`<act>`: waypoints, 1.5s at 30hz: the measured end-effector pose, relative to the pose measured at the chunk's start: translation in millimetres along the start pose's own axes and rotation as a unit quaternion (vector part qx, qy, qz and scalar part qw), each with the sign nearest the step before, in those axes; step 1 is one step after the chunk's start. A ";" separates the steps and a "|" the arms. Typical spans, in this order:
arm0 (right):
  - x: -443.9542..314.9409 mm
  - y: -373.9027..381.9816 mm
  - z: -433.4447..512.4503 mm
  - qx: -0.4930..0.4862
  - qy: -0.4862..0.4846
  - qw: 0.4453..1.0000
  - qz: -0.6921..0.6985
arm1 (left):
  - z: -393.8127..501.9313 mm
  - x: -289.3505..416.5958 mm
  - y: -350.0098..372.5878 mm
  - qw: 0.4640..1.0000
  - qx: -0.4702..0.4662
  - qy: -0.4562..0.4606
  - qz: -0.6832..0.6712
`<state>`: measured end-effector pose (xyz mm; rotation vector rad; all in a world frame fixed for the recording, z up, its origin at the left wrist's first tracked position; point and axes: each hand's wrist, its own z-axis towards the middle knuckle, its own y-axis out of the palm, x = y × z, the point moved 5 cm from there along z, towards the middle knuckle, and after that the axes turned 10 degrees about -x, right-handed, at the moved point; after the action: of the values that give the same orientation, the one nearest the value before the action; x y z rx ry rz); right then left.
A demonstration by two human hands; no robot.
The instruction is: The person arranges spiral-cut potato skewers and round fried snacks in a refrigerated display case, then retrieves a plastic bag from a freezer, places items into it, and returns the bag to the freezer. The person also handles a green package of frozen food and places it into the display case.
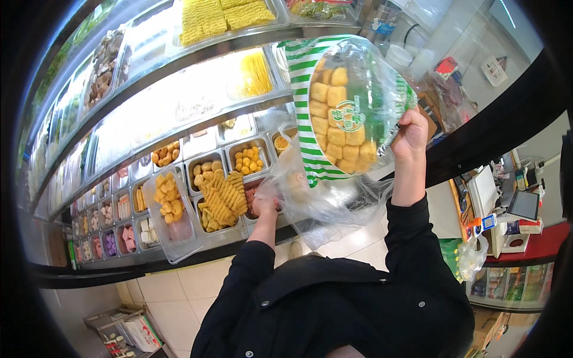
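My right hand (412, 129) grips the side of a green-and-white striped plastic package (309, 134), raised above the display counter. Its clear window shows rows of golden cube-shaped puffs, probably fried tofu, and it bears printed writing. Lower down, my left hand (265, 203) holds the edge of a crumpled clear plastic bag (322, 223), over a metal pan of reddish food (250, 197); the plastic and blur partly hide its fingers. Left of that hand, ridged fried slices (224, 197) heap over their pan. A clear plastic tub (179, 232) with yellow chunks lies tilted across neighbouring pans.
Metal pans with yellow balls (249, 160) and pink blocks (128, 238) fill the lower tier. Shelves above hold noodle blocks (203, 22) and yellow noodles (256, 74). A dark counter edge (201, 259) runs below. To the right stands a checkout counter with a tablet (523, 205).
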<state>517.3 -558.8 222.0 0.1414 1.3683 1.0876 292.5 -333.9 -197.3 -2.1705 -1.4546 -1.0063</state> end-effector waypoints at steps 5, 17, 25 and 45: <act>9.3 25.0 19.4 -0.022 0.045 0.999 0.013 | -2.3 8.7 -7.2 0.996 0.046 0.002 -0.070; 23.8 78.7 3.9 -0.053 0.086 0.995 0.013 | -61.5 84.7 -20.6 0.969 -0.107 0.203 0.089; 43.3 144.2 -63.8 -0.085 0.145 0.986 -0.015 | -207.2 166.0 3.6 0.801 -0.558 0.105 -0.190; 122.2 208.8 -163.3 -0.442 0.295 0.794 -0.296 | -252.9 180.9 -150.2 0.800 -0.560 0.184 -0.113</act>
<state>249.4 -443.3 226.9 -1.3344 1.1419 1.1434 104.8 -308.9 91.4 -2.1745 -0.9922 -2.7218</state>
